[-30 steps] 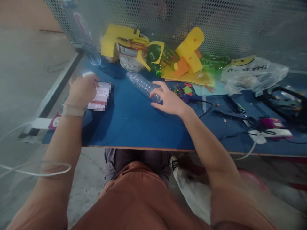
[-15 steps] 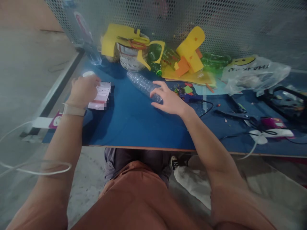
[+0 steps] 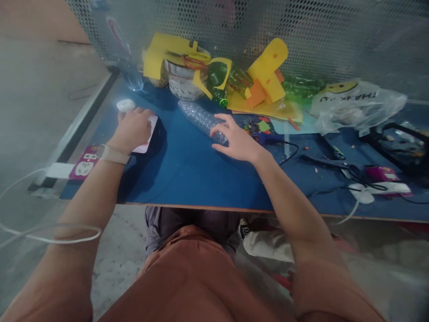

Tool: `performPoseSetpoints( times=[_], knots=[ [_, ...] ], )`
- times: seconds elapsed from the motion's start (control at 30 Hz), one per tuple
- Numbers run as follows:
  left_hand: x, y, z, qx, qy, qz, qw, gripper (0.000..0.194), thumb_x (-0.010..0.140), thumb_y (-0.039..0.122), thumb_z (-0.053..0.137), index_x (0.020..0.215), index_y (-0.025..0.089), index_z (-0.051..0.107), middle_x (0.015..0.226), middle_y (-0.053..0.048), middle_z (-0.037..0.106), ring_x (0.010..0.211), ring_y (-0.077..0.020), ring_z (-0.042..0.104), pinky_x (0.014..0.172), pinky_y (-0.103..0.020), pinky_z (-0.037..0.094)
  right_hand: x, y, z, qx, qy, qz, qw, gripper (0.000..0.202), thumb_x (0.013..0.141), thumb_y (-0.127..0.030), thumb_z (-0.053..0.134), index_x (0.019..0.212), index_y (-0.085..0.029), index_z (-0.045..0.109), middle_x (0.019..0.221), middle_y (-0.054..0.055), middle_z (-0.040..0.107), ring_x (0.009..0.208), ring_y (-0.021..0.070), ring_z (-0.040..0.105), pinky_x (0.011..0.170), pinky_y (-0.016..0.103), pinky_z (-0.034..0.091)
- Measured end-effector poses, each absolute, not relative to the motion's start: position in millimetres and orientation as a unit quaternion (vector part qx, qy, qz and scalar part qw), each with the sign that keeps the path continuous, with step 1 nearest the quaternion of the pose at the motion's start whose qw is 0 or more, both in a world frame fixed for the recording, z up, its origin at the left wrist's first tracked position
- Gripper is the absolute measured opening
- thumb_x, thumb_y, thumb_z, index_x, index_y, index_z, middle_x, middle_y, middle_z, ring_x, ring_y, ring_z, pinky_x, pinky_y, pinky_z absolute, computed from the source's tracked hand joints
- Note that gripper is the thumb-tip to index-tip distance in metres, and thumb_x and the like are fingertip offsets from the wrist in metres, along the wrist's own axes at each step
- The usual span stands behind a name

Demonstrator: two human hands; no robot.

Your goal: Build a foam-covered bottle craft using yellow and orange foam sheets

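Note:
My left hand point(image 3: 133, 130) lies over a smartphone point(image 3: 152, 129) on the blue tabletop, palm down with fingers spread and covering much of the bright screen. A small white rounded case point(image 3: 125, 105) sits just beyond its fingers. My right hand point(image 3: 237, 139) is around the near end of a clear plastic bottle point(image 3: 197, 117) lying on its side, thumb on the near side and fingers over the top. The bottle's narrower end points away to the left. Its other end is hidden by the hand.
Along the back stand a paint-stained bucket point(image 3: 182, 82), scissors point(image 3: 192, 59), yellow cut paper point(image 3: 268, 74), green bottles point(image 3: 303, 85) and a plastic bag point(image 3: 358, 105). A glue gun point(image 3: 268, 137) and cables lie right. Power strips point(image 3: 83, 167) are near both ends; a co-worker's leg point(image 3: 268, 243) is below.
My left hand has shifted right and lowered over the phone, covering more of its screen and uncovering the white case and power strip. My right hand stays on the bottle.

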State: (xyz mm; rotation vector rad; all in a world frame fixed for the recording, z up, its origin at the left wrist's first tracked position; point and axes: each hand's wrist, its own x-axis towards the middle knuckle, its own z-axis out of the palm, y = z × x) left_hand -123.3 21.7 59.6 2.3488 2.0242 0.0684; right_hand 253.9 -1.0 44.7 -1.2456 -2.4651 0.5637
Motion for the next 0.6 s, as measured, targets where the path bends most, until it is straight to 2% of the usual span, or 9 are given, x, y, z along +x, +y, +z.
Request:
performPoseSetpoints(
  times=[0.1, 0.2, 0.37, 0.5, 0.6],
  knots=[
    [-119.0, 22.9, 54.8, 0.756, 0.653, 0.042, 0.023, 0.059, 0.118, 0.027, 0.036, 0.171, 0.009, 0.054, 0.163, -0.024, 0.068, 0.156, -0.0459, 0.058, 0.138, -0.085, 0.024, 253.4, -0.6, 44.0, -0.436, -0.863, 0.196, 0.163, 0.028, 0.11, -0.053, 0.073, 0.128, -0.031, 0.07, 0.19, 0.009, 0.037, 0.166, 0.0484, 0.055, 0.123, 0.075, 0.064],
    [-116.9, 25.9, 51.5, 0.756, 0.651, 0.069, 0.023, 0.061, 0.119, 0.03, 0.037, 0.175, 0.011, 0.05, 0.168, -0.024, 0.064, 0.163, -0.0462, 0.054, 0.142, -0.083, 0.019, 253.2, -0.3, 44.1, -0.437, -0.863, 0.196, 0.163, 0.029, 0.11, -0.053, 0.073, 0.128, -0.031, 0.07, 0.19, 0.009, 0.037, 0.166, 0.0488, 0.055, 0.126, 0.077, 0.061],
    [-100.0, 24.2, 43.0, 0.814, 0.56, 0.145, 0.052, 0.054, 0.115, 0.033, 0.045, 0.163, 0.019, 0.065, 0.164, -0.02, 0.069, 0.158, -0.0434, 0.06, 0.145, -0.073, 0.026, 253.2, 0.1, 44.2, -0.437, -0.864, 0.197, 0.156, 0.024, 0.109, -0.045, 0.074, 0.128, -0.031, 0.068, 0.192, 0.009, 0.035, 0.168, 0.0484, 0.052, 0.12, 0.074, 0.066],
    [-76.3, 16.9, 32.6, 0.89, 0.394, 0.198, 0.115, 0.041, 0.114, 0.036, 0.05, 0.142, 0.022, 0.077, 0.153, -0.016, 0.075, 0.151, -0.0371, 0.066, 0.139, -0.062, 0.044, 251.4, -1.3, 43.4, -0.436, -0.864, 0.189, 0.166, 0.022, 0.107, -0.039, 0.075, 0.126, -0.03, 0.068, 0.191, 0.01, 0.036, 0.167, 0.0472, 0.053, 0.124, 0.072, 0.063],
    [-64.8, 11.8, 27.1, 0.917, 0.318, 0.201, 0.131, 0.04, 0.115, 0.036, 0.049, 0.14, 0.02, 0.076, 0.148, -0.015, 0.077, 0.145, -0.0351, 0.07, 0.132, -0.058, 0.052, 247.8, -3.9, 41.9, -0.434, -0.863, 0.19, 0.178, 0.022, 0.107, -0.037, 0.073, 0.128, -0.03, 0.068, 0.189, 0.01, 0.038, 0.167, 0.0458, 0.054, 0.127, 0.072, 0.061]
  ],
)
